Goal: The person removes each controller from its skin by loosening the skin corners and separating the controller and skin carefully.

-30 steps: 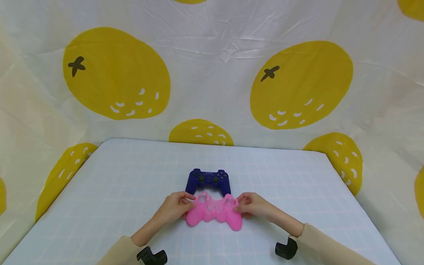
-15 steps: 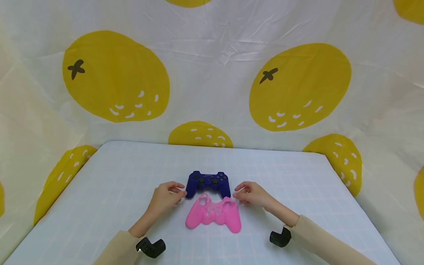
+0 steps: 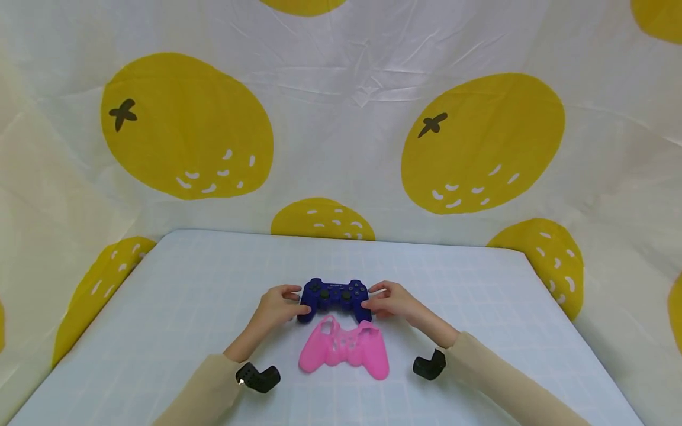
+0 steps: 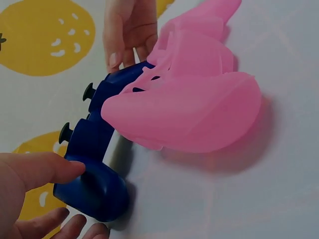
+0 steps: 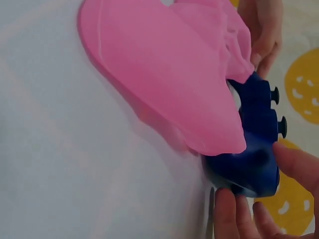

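A dark blue game controller (image 3: 335, 296) lies in the middle of the table, its two handles pointing toward me. My left hand (image 3: 275, 307) grips its left handle, thumb over the top and fingers along the outer side. At the right handle my right hand (image 3: 395, 300) does the same; in the right wrist view its thumb (image 5: 299, 167) and fingers sit on opposite sides of the handle. Just in front of the controller lies a pink silicone controller cover (image 3: 345, 348), with cutouts along its far side. It hides part of the controller (image 4: 92, 189) in both wrist views.
A pale checked cloth covers the table (image 3: 202, 278). Behind it hangs a white curtain (image 3: 341, 136) printed with large yellow fruit. Black wrist cameras (image 3: 258, 377) stick out from both sleeves.
Both hands have let go of the pink cover, moved away from me and closed in on the blue controller's handles. The cover stays lying in front of the controller.
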